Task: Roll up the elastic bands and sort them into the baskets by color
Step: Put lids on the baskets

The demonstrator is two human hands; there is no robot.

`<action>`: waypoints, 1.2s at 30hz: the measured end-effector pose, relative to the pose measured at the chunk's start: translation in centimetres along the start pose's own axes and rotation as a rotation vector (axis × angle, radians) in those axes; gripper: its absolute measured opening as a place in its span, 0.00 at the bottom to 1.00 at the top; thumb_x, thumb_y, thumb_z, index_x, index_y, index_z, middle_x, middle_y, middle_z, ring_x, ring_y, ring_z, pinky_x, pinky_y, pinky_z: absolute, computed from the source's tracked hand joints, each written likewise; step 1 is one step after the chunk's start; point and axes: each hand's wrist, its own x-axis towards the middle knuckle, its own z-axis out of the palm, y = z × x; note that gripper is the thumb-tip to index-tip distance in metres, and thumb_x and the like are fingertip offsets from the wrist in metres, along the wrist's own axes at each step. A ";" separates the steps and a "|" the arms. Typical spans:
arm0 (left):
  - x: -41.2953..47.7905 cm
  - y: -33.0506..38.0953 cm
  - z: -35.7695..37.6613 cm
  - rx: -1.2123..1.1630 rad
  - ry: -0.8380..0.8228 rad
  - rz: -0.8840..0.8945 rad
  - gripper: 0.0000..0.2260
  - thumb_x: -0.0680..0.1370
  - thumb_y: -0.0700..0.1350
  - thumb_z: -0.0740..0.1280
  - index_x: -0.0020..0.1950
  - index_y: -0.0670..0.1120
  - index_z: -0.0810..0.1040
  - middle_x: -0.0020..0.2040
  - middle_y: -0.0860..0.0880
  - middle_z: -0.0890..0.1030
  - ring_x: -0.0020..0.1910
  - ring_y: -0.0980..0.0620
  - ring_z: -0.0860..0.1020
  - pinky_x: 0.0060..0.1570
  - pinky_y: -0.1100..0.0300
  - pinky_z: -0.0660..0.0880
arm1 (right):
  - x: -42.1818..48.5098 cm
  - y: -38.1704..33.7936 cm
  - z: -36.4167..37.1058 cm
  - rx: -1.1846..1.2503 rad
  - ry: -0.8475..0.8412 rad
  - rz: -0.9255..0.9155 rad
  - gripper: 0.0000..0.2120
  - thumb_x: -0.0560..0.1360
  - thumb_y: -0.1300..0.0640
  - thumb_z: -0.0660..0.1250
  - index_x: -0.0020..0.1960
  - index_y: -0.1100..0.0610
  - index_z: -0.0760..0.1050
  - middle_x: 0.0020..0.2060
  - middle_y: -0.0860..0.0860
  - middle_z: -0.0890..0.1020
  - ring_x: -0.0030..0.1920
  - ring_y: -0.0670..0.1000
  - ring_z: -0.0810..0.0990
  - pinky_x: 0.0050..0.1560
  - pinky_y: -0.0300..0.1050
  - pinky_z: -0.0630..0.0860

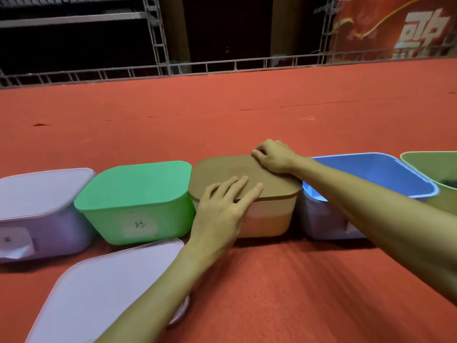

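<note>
Fingers (pixel 235 188) of left hand (pixel 220 211) flat on brown lid (pixel 222 169) of orange basket (pixel 267 224); right hand (pixel 274 157) curls over its far edge. Green basket (pixel 138 206) left, open blue basket (pixel 371 174) right, both just beside it. Green's label (pixel 141 225): handwriting, illegible.

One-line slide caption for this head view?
Left hand flat on the brown lid, right hand curled over its far edge, beside the open blue basket.

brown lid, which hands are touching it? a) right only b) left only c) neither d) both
d: the left hand lies flat on the brown lid at its near edge, and the right hand curls its fingers over the far corner.
</note>
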 end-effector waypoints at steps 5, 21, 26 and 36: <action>-1.4 -1.2 0.0 -0.003 -0.012 -0.021 0.25 0.78 0.46 0.65 0.76 0.56 0.71 0.74 0.49 0.75 0.71 0.46 0.74 0.63 0.47 0.71 | -0.4 -1.4 0.5 0.079 -0.017 -0.004 0.19 0.84 0.46 0.61 0.37 0.55 0.75 0.38 0.58 0.79 0.43 0.61 0.75 0.44 0.49 0.68; -1.8 -0.6 -0.3 -0.053 -0.032 -0.047 0.24 0.80 0.45 0.63 0.77 0.53 0.71 0.74 0.48 0.76 0.71 0.45 0.74 0.65 0.47 0.71 | -1.1 -0.7 0.2 0.088 -0.112 -0.061 0.16 0.85 0.46 0.57 0.47 0.51 0.79 0.43 0.52 0.82 0.48 0.58 0.80 0.49 0.50 0.73; -1.5 -0.8 -1.9 -0.257 -0.100 -0.105 0.22 0.82 0.44 0.65 0.77 0.49 0.71 0.75 0.44 0.73 0.75 0.42 0.70 0.71 0.45 0.69 | -1.7 -1.6 -0.4 -0.063 -0.157 -0.039 0.17 0.85 0.42 0.54 0.53 0.47 0.79 0.48 0.53 0.82 0.55 0.62 0.79 0.54 0.55 0.75; -20.5 -8.5 -14.0 -0.369 -0.596 -0.426 0.14 0.63 0.64 0.75 0.43 0.63 0.77 0.41 0.63 0.78 0.44 0.63 0.76 0.45 0.60 0.75 | -22.2 -16.4 6.9 0.221 0.298 -0.586 0.09 0.76 0.49 0.68 0.47 0.55 0.75 0.41 0.50 0.77 0.45 0.53 0.74 0.39 0.51 0.73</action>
